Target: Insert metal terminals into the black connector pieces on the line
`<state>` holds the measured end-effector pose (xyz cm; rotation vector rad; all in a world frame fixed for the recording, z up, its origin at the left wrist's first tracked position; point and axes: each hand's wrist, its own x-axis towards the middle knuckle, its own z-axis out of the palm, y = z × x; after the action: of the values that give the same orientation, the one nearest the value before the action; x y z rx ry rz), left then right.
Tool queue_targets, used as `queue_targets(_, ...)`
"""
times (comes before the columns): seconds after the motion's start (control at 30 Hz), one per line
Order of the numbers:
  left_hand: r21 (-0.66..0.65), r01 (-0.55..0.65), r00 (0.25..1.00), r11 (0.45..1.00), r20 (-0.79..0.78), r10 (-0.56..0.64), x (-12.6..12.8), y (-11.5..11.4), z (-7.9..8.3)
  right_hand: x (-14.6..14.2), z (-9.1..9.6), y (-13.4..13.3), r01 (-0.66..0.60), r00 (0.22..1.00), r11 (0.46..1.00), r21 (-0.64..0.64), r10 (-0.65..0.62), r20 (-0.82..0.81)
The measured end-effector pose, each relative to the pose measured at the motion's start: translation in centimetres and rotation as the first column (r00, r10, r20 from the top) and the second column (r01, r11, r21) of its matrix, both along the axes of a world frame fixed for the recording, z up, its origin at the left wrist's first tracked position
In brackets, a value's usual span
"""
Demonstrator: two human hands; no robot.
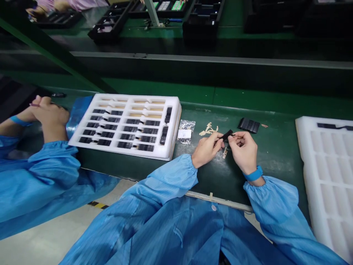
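Note:
Between my two hands is a small black slotted part (226, 135), held above the green bench. The fingers of my left hand (207, 148) are pinched on its left end. My right hand (243, 150) pinches at its right end, and a thin dark tip shows by the fingers. Several small tan pieces (208, 129) lie scattered just beyond my left hand. One more tan piece (225, 152) is between my hands, near the wrists' side. A black ribbed part (248, 125) rests on the bench beyond my right hand.
A white foam tray (172, 129) with several black parts in its slots stands to the left. A clear bag (185, 132) with a white label lies beside it. Another foam tray (306, 147) is at the right. A co-worker's hands (49, 114) are at far left.

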<state>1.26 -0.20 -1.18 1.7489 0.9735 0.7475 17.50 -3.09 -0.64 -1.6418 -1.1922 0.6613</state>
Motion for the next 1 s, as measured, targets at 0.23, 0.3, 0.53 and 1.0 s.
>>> queue_targets(0.23,-0.33,0.02,0.951,0.944,0.297,0.084,0.8,0.4,-1.0,0.8,0.4,0.2,-0.014,0.991,0.996,0.093,0.026,-0.131)
queue_targets(0.3,-0.339,0.032,0.942,0.94,0.324,0.085,0.9,0.4,-1.1,0.9,0.4,0.3,-0.069,0.981,0.996,0.057,0.078,-0.177)
queue_targets(0.53,-0.258,0.053,0.946,0.965,0.322,0.034,0.7,0.0,-0.9,0.7,0.3,0.2,-0.095,0.968,0.994,0.055,0.105,-0.226)
queue_targets(1.0,-0.139,0.055,0.985,0.989,0.168,-0.031,0.4,-0.3,-0.1,0.8,-0.2,0.4,-0.015,0.975,1.0,-0.005,0.014,-0.223)
